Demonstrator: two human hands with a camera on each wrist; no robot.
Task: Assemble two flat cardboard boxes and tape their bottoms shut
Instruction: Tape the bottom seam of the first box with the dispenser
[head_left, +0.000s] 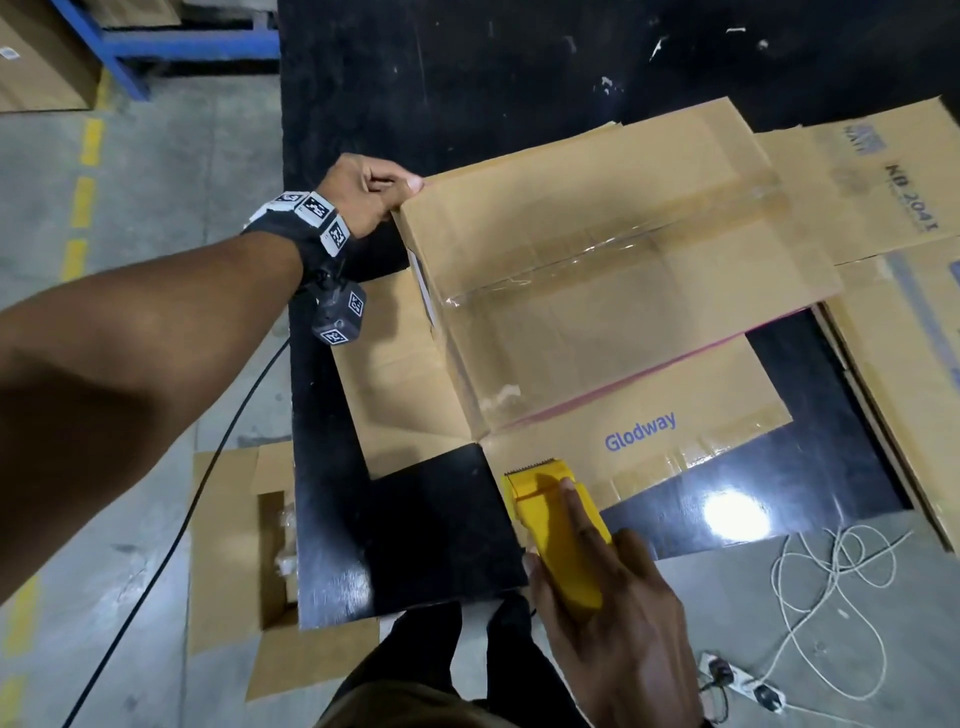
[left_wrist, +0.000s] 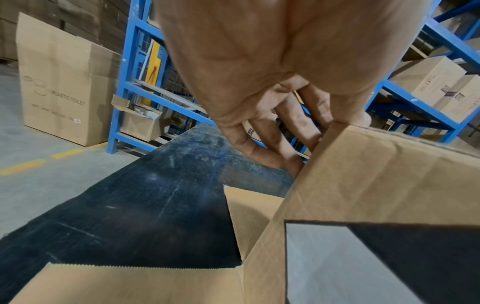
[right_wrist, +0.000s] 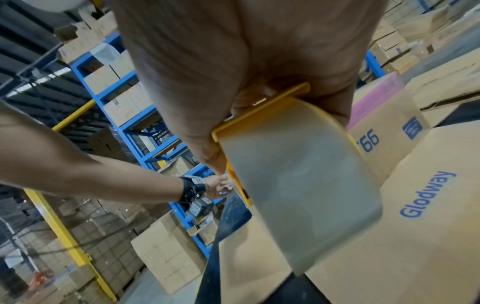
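A brown cardboard box (head_left: 597, 270) stands bottom-up on the black table (head_left: 426, 530), a strip of clear tape (head_left: 613, 254) along its closed seam. Its open flaps, one printed "Glodway" (head_left: 640, 431), lie spread on the table. My left hand (head_left: 387, 189) pinches the box's far left corner (left_wrist: 335, 127), thumb on top and fingers (left_wrist: 270, 148) down the side. At the table's near edge my right hand (head_left: 576, 540) grips a yellow tape dispenser (head_left: 556, 525), index finger laid along its top. The right wrist view shows its tape roll (right_wrist: 298, 179) just over the Glodway flap (right_wrist: 428, 195).
More flat cardboard (head_left: 893, 192) lies at the table's right. An open carton (head_left: 265, 561) sits on the floor left of the table, and white cord and a power strip (head_left: 743, 680) on the right. Blue shelving (left_wrist: 135, 86) with boxes stands beyond.
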